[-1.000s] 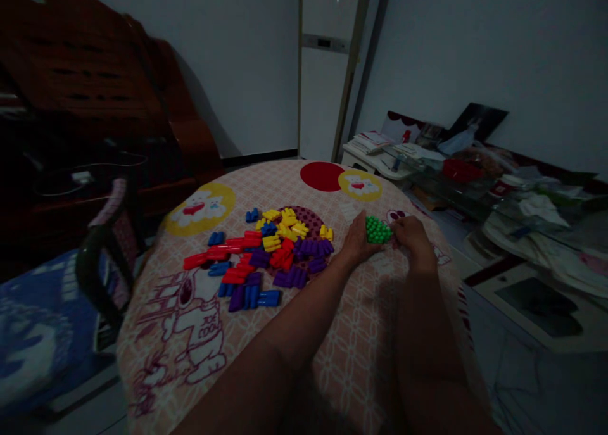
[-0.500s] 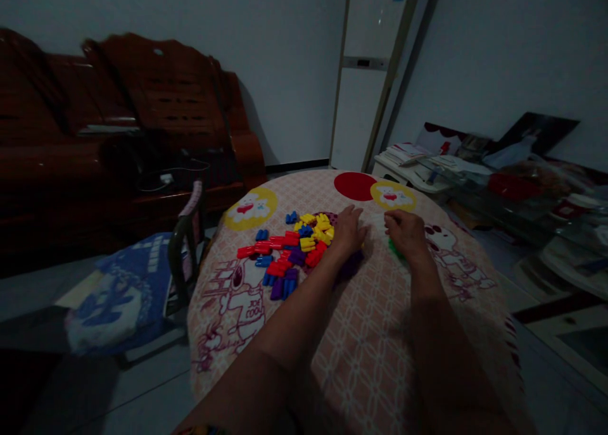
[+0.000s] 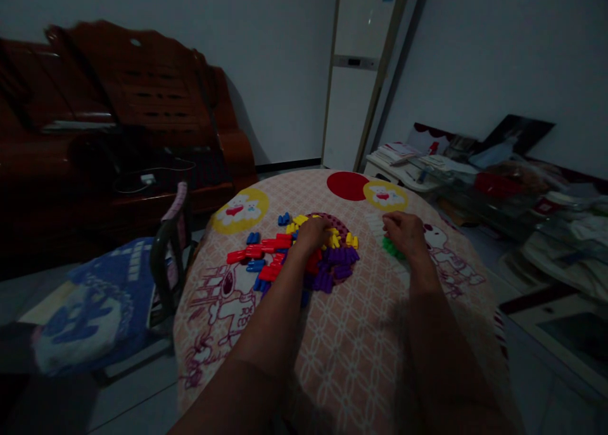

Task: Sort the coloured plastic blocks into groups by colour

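Note:
My left hand (image 3: 313, 233) is over the pile, its fingers bent down among the yellow plastic blocks (image 3: 334, 239); its fingertips are too dark and hidden to read. Red blocks (image 3: 263, 247) and a few blue blocks (image 3: 255, 266) lie left of that hand and under my forearm. Purple blocks (image 3: 342, 256) are grouped to its right. My right hand (image 3: 403, 233) has its fingers drawn together just above a cluster of green blocks (image 3: 392, 248), partly covering it. What its fingertips hold, if anything, does not show.
A patterned cloth covers the round table (image 3: 351, 334). To the left stands a chair (image 3: 166, 258) with a blue cloth (image 3: 104, 296), with a wooden bench (image 3: 142, 106) behind. On the right is a cluttered glass-topped stand (image 3: 498, 201). A tall white cabinet (image 3: 351, 106) rises at the back.
My left hand has left the green cluster and moved left over the yellow blocks. My right hand has come over the green cluster, fingers still bent. The view swung left, then slightly back.

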Demonstrator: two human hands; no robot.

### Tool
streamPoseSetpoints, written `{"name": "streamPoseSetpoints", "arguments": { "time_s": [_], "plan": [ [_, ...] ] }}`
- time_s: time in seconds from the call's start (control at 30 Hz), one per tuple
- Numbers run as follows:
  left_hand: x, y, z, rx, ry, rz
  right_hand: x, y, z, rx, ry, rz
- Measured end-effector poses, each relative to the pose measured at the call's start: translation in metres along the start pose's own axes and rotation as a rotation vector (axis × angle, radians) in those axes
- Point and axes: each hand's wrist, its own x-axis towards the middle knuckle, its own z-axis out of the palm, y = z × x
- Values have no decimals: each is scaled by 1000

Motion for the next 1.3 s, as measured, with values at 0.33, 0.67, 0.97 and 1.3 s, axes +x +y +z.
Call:
{"name": "streamPoseSetpoints", "arguments": {
  "time_s": [0.33,0.67,0.97,1.3],
  "plan": [
    [2,10,5,-499,-4,189,-2,-11,12,122,-186,12],
    [5,39,17,-1071,23,201,-4,-27,6,466,-352,172],
    [6,27,21,-222,175,87,1,59,-54,-13,364,429],
    [-1,28,15,15,29,38,-22,114,-49,-435,360,503]
  ]
}}
